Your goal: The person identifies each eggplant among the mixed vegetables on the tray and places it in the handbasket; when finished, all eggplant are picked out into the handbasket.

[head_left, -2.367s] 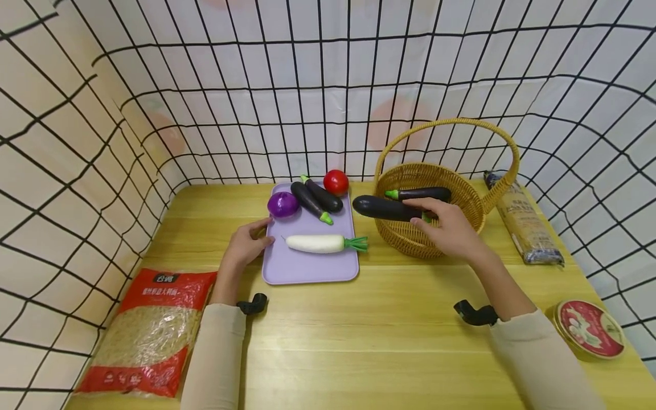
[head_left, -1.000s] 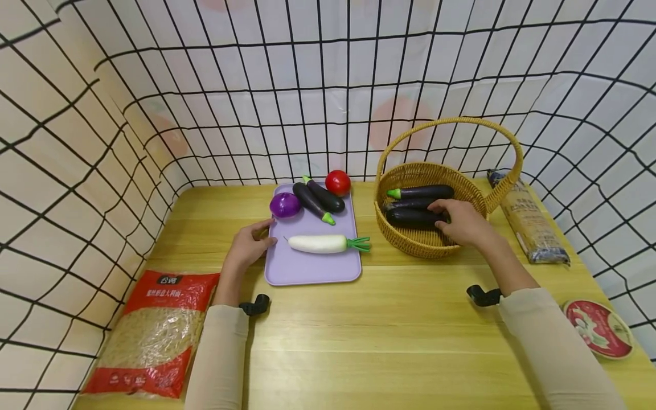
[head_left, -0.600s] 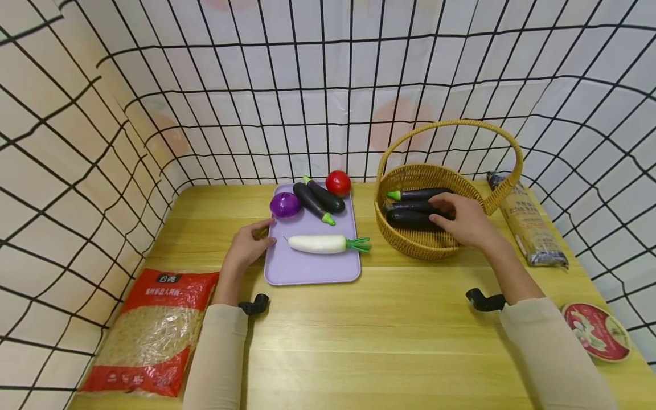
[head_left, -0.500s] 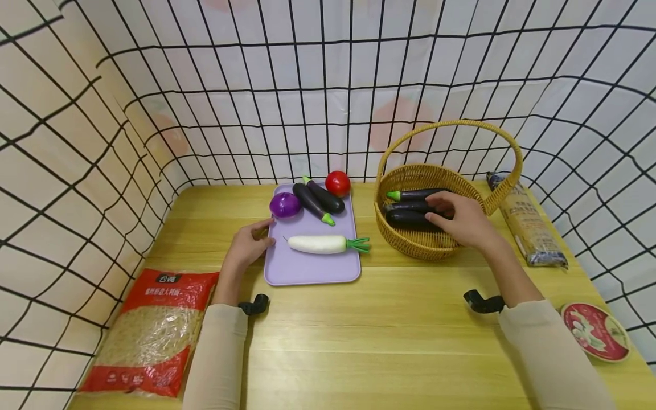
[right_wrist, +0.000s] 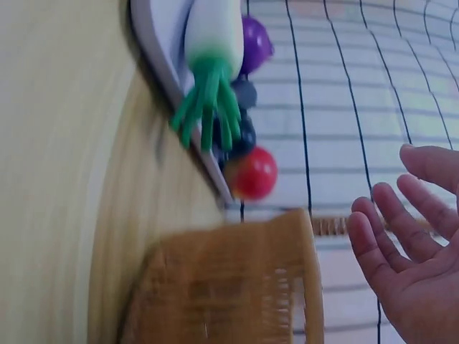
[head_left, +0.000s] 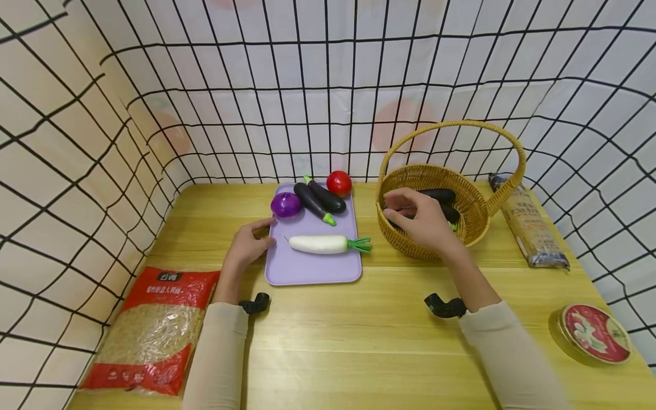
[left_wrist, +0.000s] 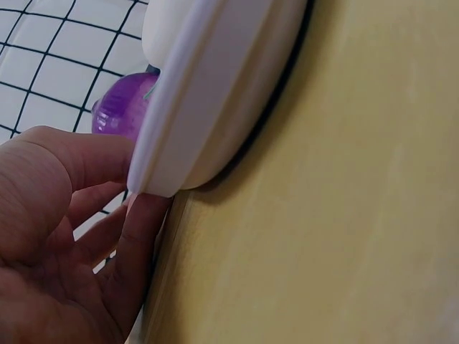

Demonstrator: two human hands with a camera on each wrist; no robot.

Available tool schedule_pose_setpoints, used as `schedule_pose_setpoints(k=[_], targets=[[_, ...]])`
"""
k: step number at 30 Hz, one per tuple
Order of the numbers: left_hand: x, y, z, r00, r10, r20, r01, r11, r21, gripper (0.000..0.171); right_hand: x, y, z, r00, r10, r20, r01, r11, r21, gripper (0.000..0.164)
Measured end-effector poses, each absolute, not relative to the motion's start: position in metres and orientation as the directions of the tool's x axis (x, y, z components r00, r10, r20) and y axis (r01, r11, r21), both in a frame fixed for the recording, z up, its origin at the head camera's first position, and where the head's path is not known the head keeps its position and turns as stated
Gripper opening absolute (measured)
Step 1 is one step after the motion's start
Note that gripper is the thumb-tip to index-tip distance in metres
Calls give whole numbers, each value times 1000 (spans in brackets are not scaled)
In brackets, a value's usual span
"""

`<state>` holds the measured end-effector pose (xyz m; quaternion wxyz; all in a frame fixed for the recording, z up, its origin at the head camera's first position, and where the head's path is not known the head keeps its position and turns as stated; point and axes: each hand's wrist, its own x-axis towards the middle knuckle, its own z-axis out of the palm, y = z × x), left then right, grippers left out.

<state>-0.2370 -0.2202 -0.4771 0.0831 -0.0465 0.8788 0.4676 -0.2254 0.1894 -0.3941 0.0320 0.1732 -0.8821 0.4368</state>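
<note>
My left hand [head_left: 246,245] pinches the left rim of a lilac tray [head_left: 312,272], thumb above and fingers against the outer underside in the left wrist view. On the tray lie a white radish [head_left: 318,244] with green leaves, two eggplants [head_left: 311,202], a round purple vegetable [head_left: 286,205] and a red tomato [head_left: 339,183] at the back corner. My right hand [head_left: 422,222] hovers at the left part of a wicker basket [head_left: 474,219], fingers loosely bent with nothing between them in the right wrist view. Eggplants [head_left: 442,196] lie in the basket, partly hidden by that hand.
A red bag of pasta [head_left: 154,330] lies at the left front. A long yellowish packet [head_left: 533,228] sits right of the basket, and a round red-lidded tin [head_left: 594,333] stands at the right front. Black wire mesh [head_left: 328,102] encloses the back and sides; the basket's tall handle [head_left: 456,123] arches up.
My right hand carried an eggplant over the basket, laid it inside beside the others and let go. It has since moved left toward the basket's left rim. My left hand stayed at the tray.
</note>
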Motion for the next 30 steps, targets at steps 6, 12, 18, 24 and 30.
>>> schedule_pose_setpoints(k=[6,12,18,24,30], targets=[[-237,-218,-476,-981,1,-194,-162,545,823,59,-232,157,-402,-924,-323,206,-353,509,-785,34],[-238,-218,-476,-982,-3,-190,-162,542,825,59,-242,133,-414,-926,-358,117,-292,487,-823,39],[-237,-218,-476,-983,-6,-181,-156,536,830,59,-251,116,-424,-933,-358,36,-217,478,-851,46],[-237,-219,-477,-984,-7,-180,-156,533,831,59,-262,104,-437,-931,-364,3,-199,501,-842,48],[-237,-220,-478,-985,-15,-169,-153,507,848,59,-267,93,-442,-932,-361,-20,-184,520,-834,48]])
